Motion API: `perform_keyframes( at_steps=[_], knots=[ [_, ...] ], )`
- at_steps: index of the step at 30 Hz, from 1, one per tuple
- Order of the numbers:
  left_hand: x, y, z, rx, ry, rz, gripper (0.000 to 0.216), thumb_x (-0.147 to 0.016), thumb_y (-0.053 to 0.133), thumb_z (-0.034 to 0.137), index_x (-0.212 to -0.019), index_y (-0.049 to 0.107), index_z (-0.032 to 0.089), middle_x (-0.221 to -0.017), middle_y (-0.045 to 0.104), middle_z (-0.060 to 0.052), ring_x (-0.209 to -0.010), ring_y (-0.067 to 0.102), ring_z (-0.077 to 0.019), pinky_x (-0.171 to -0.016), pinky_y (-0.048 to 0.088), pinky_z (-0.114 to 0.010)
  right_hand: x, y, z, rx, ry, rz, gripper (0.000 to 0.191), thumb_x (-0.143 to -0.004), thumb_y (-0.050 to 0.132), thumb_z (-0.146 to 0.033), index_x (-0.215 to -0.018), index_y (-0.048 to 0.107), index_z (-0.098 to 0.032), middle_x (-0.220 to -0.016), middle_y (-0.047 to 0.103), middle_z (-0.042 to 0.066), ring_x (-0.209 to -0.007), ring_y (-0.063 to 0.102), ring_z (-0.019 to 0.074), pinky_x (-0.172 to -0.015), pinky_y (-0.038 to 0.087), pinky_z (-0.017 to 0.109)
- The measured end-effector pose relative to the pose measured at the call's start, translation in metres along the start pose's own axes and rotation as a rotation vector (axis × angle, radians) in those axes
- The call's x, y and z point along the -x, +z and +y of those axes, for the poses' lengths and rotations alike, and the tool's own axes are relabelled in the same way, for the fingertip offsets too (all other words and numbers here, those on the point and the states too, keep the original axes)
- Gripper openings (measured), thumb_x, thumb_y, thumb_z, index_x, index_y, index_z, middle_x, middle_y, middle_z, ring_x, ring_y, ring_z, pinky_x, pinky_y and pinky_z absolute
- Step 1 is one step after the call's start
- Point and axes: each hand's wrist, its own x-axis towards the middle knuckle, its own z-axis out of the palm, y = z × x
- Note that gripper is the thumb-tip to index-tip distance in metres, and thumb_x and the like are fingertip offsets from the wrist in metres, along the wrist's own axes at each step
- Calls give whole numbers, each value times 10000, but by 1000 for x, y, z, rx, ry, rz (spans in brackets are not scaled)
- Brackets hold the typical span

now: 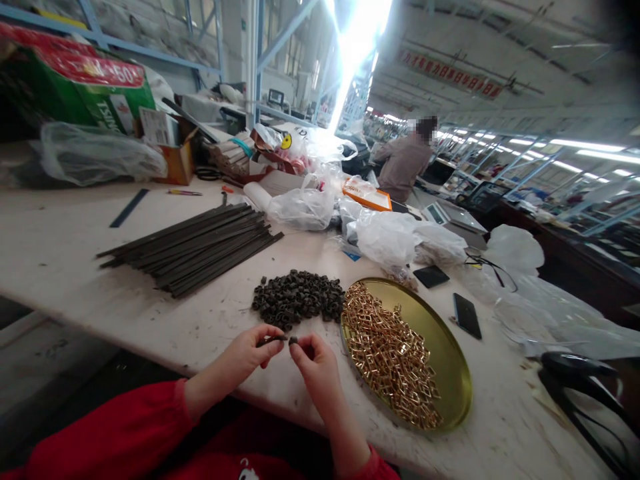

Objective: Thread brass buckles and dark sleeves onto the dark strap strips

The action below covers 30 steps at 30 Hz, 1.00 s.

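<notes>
My left hand (pixel 254 348) is closed in a pinch on a thin dark strip (pixel 271 340), whose tip shows past the fingers. Close to that tip, my right hand (pixel 319 368) pinches a small dark loop (pixel 293 340). Both hands are over the table's near edge, almost touching. Just beyond them lies a heap of small dark loops (pixel 297 298). To the right, a round gold tray (pixel 453 373) holds a pile of shiny gold metal buckles (pixel 387 353). Long dark strips (pixel 195 247) are stacked at the left, behind my left hand.
White plastic bags (pixel 385 233) lie across the back of the table. A phone (pixel 467 315) and a dark flat object (pixel 431 276) sit right of the tray. A black scanner-like device (pixel 575 367) stands at the right. A person (pixel 406 163) is further back.
</notes>
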Motion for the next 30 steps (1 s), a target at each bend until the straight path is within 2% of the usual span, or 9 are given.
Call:
perform_keyframes(
  at_steps=[3, 6, 10, 16, 20, 24, 27, 30],
  knots=[
    [3, 9, 8, 18, -46, -49, 471, -646, 540, 544, -889, 556, 141, -477, 392, 95, -465, 343, -102, -465, 268, -220, 14, -5, -4, -134, 24, 27, 134, -751, 571, -272, -662, 534, -178, -596, 512, -30, -555, 442, 115, -507, 344, 219],
    [9, 12, 14, 25, -77, -82, 477, -646, 535, 553, -878, 562, 137, -477, 367, 98, -465, 316, -97, -450, 243, -215, 23, -8, -4, -88, -1, 37, 139, -756, 574, -270, -657, 539, -179, -600, 490, -28, -563, 420, 117, -514, 324, 228],
    [17, 11, 16, 20, -58, -121, 445, -641, 555, 525, -852, 576, 135, -499, 374, 88, -489, 325, -99, -461, 250, -214, 31, -8, -4, -100, -21, -18, 159, -765, 571, -287, -657, 550, -174, -613, 482, -22, -590, 416, 123, -545, 319, 242],
    [22, 12, 20, 2, -29, -133, 389, -667, 552, 471, -845, 603, 129, -610, 465, 47, -560, 370, -109, -500, 293, -213, 40, -7, 0, -424, 108, -56, 178, -749, 586, -332, -687, 566, -167, -592, 494, -30, -572, 416, 111, -546, 337, 235],
    [22, 19, 14, -41, -10, -117, 334, -662, 539, 439, -800, 594, 140, -616, 492, 39, -569, 391, -120, -526, 300, -224, 46, -2, -7, -563, 166, 3, 189, -745, 597, -356, -694, 560, -178, -587, 468, -42, -561, 404, 104, -545, 347, 226],
    [21, 24, 6, 53, 8, -138, 298, -593, 568, 431, -712, 551, 158, -639, 515, 27, -600, 434, -136, -569, 343, -236, 51, 4, -25, -655, 131, -137, 185, -742, 608, -362, -705, 565, -186, -662, 520, -16, -642, 465, 128, -612, 385, 244],
    [23, 19, 11, 91, -16, -121, 342, -626, 569, 464, -767, 543, 154, -592, 465, 52, -546, 381, -113, -519, 308, -223, 50, 3, -28, -623, 120, -102, 229, -776, 578, -387, -675, 529, -188, -640, 484, -25, -632, 433, 120, -616, 364, 237],
    [26, 11, 21, 79, -62, -136, 406, -665, 563, 529, -793, 543, 145, -529, 389, 81, -502, 309, -95, -472, 238, -212, 46, 0, -19, -618, 194, -61, 259, -817, 534, -406, -683, 501, -188, -589, 407, -48, -581, 357, 104, -581, 321, 226]
  ],
)
